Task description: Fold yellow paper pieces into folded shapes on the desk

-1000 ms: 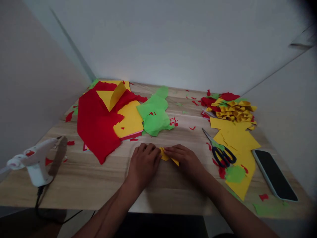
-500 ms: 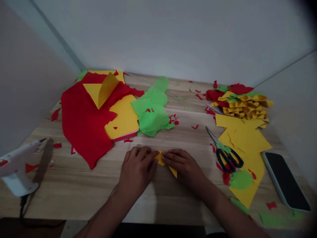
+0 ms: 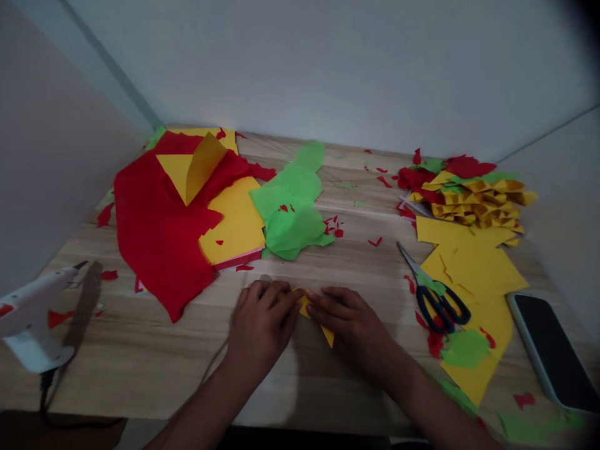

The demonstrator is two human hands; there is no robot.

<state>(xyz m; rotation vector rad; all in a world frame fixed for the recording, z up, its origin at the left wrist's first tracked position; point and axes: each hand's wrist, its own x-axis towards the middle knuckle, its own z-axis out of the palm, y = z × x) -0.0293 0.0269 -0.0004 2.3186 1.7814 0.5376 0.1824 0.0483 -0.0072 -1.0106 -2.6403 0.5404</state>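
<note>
Between my two hands, near the front of the table, is a small folded piece of yellow paper (image 3: pixel 304 305). My left hand (image 3: pixel 265 319) pinches its left end, with fingers curled and pressed together. My right hand (image 3: pixel 349 322) is closed on the other side, fingertips against the paper. A pointed yellow corner sticks out below the right fingers. Most of the fold lies hidden under my fingers. Just beyond my hands are green crepe paper (image 3: pixel 293 219) and a large red crepe sheet (image 3: pixel 164 231).
A glue gun (image 3: pixel 32 312) stands at the left with its cord. To the right lie scissors (image 3: pixel 435 294) on yellow sheets (image 3: pixel 478 269), and a phone (image 3: pixel 553 350). Behind them is a pile of folded yellow pieces (image 3: pixel 482 203). Red scraps (image 3: pixel 335 228) dot the table (image 3: pixel 187 369).
The view has shifted slightly, so things on the right appear farther right. Both hands still hold the yellow paper, with a small shift of the fingers.
</note>
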